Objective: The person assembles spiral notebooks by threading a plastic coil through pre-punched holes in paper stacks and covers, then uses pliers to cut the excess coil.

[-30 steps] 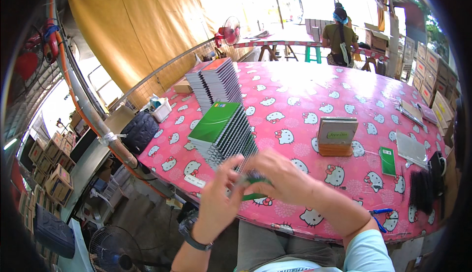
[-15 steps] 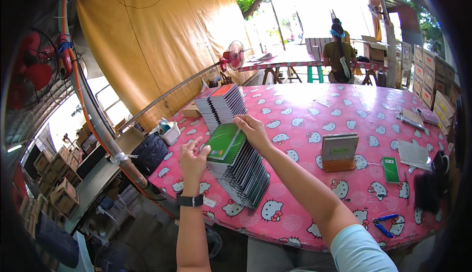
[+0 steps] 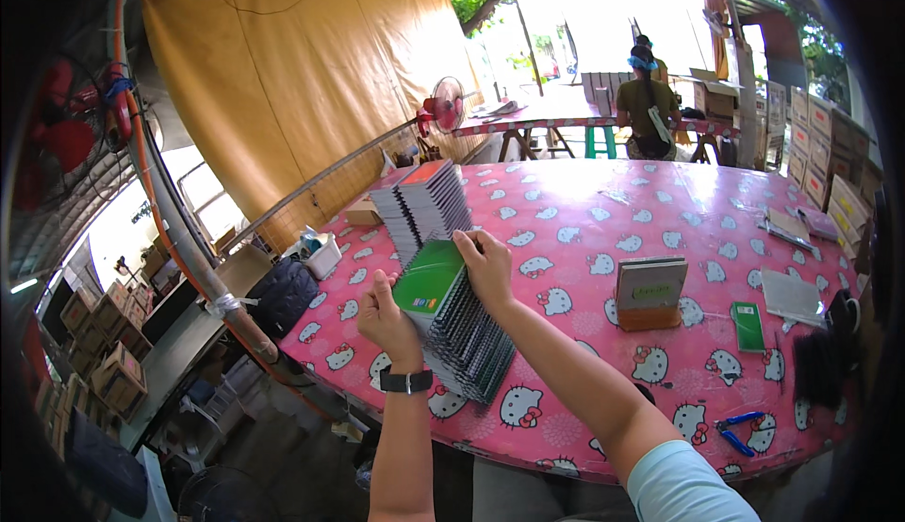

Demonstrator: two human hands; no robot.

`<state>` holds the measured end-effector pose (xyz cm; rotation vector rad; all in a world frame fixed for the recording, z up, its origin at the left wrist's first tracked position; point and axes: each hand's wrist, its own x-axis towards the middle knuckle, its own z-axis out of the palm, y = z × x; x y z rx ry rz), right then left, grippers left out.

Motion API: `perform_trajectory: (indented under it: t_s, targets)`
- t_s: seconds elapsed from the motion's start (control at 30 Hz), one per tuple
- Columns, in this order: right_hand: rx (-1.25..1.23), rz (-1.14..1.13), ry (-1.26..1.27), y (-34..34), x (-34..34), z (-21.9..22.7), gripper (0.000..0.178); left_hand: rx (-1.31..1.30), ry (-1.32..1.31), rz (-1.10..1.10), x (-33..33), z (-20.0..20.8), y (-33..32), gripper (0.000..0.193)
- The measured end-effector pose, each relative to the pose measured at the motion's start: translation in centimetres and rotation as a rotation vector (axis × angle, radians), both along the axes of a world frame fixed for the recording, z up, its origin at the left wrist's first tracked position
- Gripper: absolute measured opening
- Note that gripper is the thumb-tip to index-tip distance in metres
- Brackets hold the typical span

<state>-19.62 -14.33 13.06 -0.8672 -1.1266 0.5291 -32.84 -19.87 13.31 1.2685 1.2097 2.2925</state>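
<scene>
A tall stack of spiral-bound notebooks [image 3: 462, 343] stands in front of me, their wire coils facing right and toward me. On top lies a notebook with a green cover [image 3: 429, 277]. My right hand [image 3: 485, 265] pinches the far right corner of this top notebook with thumb and fingers. At the stack's left side is my left hand [image 3: 388, 319], thumb up and fingers curled in; whatever it may hold is hidden. Directly behind stands another stack of notebooks [image 3: 419, 206], an orange cover on top.
The table has a pink cat-patterned cover [image 3: 556, 381]. To the right are a small sign stand [image 3: 650, 294], a green booklet [image 3: 748, 327], blue-handled pliers [image 3: 740, 432] and a clear plastic sleeve [image 3: 794, 298]. A person [image 3: 649, 102] sits at a far table.
My left hand has moved slightly back toward me and its spread fingers have curled in. The right hand has shifted a little at the top notebook's corner.
</scene>
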Motion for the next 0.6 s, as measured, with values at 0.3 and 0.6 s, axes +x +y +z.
perform_trajectory:
  t_s: [0.3,0.6]
  targets:
    - [-0.122,0.194,-0.024,1.1,1.0,-0.1,0.049,-0.019,-0.152,-0.230,-1.3,-1.5,1.5,0.037]
    - [-0.033,0.015,-0.065,-0.1,0.5,-0.1,0.050,0.037,-0.070,-0.133,-0.4,-1.3,0.6,0.039]
